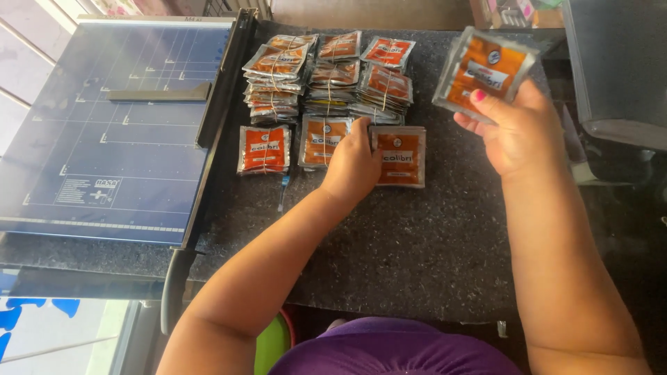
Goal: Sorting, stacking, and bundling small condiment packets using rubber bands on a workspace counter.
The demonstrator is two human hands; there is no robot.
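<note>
Right hand (511,132) fingers grip an orange packet bundle (484,71) — left hand (356,167) fingers curl onto a lying bundle (398,155).

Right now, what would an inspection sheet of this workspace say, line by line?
Surface: dark speckled stone counter, bare in front.
Job's things: orange and silver sachet bundles tied with bands, stacked at the back; front row of three bundles.
Clutter: blue paper cutter to the left of the bundles.
Grippers: left hand rests on the front row between two bundles; right hand holds a raised sachet bundle.
Cables: nothing seen.
Surroundings: grey bin at right; green object below the counter edge.
</note>
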